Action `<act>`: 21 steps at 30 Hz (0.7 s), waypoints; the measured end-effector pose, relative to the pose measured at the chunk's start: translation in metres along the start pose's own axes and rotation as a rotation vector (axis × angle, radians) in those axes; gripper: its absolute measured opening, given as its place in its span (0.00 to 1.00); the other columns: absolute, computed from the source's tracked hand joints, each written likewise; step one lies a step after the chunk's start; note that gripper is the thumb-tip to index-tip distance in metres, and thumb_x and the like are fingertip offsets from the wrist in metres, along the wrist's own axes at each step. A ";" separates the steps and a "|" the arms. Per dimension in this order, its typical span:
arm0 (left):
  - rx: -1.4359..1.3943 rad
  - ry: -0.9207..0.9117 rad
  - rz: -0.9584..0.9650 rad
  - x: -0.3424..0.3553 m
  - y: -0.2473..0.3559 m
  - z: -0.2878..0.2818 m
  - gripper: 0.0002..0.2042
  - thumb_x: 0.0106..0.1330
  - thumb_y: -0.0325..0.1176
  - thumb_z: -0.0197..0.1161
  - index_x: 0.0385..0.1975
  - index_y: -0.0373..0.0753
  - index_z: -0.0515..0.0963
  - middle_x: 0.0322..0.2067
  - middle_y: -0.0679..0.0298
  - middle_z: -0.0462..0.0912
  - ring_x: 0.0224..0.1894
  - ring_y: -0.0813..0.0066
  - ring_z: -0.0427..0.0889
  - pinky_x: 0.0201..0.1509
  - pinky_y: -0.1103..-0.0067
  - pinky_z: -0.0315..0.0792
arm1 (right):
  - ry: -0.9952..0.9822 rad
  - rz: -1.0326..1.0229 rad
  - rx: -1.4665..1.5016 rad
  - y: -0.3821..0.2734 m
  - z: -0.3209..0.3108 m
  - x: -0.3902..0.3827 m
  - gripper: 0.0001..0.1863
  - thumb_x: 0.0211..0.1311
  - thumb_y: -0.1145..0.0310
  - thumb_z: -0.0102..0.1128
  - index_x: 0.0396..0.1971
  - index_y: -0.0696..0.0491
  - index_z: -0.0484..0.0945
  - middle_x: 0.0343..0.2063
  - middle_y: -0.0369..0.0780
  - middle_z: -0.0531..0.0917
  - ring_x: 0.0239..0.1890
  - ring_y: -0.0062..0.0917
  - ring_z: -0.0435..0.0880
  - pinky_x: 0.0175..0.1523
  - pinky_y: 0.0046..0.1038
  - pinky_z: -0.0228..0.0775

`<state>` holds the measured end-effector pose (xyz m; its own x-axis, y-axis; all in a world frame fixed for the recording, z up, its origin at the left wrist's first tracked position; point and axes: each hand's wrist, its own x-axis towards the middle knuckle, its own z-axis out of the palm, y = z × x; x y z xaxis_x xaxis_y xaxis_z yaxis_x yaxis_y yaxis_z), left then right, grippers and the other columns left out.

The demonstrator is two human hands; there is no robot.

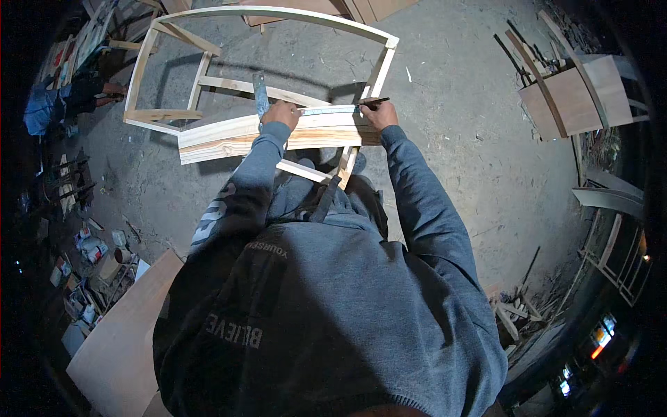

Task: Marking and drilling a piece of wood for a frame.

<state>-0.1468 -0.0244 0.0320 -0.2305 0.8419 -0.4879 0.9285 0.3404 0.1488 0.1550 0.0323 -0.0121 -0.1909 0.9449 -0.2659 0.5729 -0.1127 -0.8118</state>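
Observation:
Pale planks lie across a wooden frame of curved and straight battens. Along the planks' upper part runs a thin light-blue measuring strip. My left hand has curled fingers on the strip's left end, just beside a scuffed blue metal straightedge standing out past the planks' far edge. My right hand grips a dark pencil-like tool at the strip's right end, its fingers closed.
Plywood pieces with battens stand at the right. A plywood sheet lies lower left beside assorted containers and clutter. Blue cloth sits at the far left. Wood offcuts lie lower right on the concrete floor.

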 end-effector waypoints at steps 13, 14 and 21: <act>-0.014 0.022 0.021 0.001 -0.002 0.002 0.20 0.69 0.57 0.61 0.47 0.51 0.88 0.53 0.53 0.83 0.57 0.52 0.82 0.61 0.57 0.76 | -0.026 0.019 0.001 0.001 -0.001 0.003 0.14 0.60 0.64 0.71 0.43 0.55 0.89 0.34 0.44 0.91 0.36 0.27 0.91 0.44 0.29 0.81; -0.023 0.025 0.025 0.001 -0.003 0.003 0.19 0.69 0.57 0.61 0.46 0.51 0.88 0.53 0.54 0.83 0.57 0.52 0.82 0.61 0.58 0.76 | -0.022 0.001 0.015 0.002 0.000 0.003 0.14 0.61 0.65 0.71 0.43 0.56 0.89 0.34 0.44 0.92 0.36 0.27 0.91 0.44 0.29 0.81; -0.124 0.064 0.087 0.001 -0.013 0.012 0.18 0.67 0.56 0.64 0.40 0.49 0.89 0.49 0.53 0.83 0.55 0.50 0.83 0.59 0.59 0.76 | 0.290 -0.063 0.348 0.008 -0.007 -0.009 0.12 0.63 0.66 0.68 0.40 0.57 0.89 0.35 0.46 0.91 0.40 0.31 0.91 0.45 0.30 0.80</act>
<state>-0.1554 -0.0332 0.0189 -0.1720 0.8942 -0.4133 0.9037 0.3103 0.2951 0.1665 0.0252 -0.0128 0.0426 0.9946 -0.0943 0.2555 -0.1021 -0.9614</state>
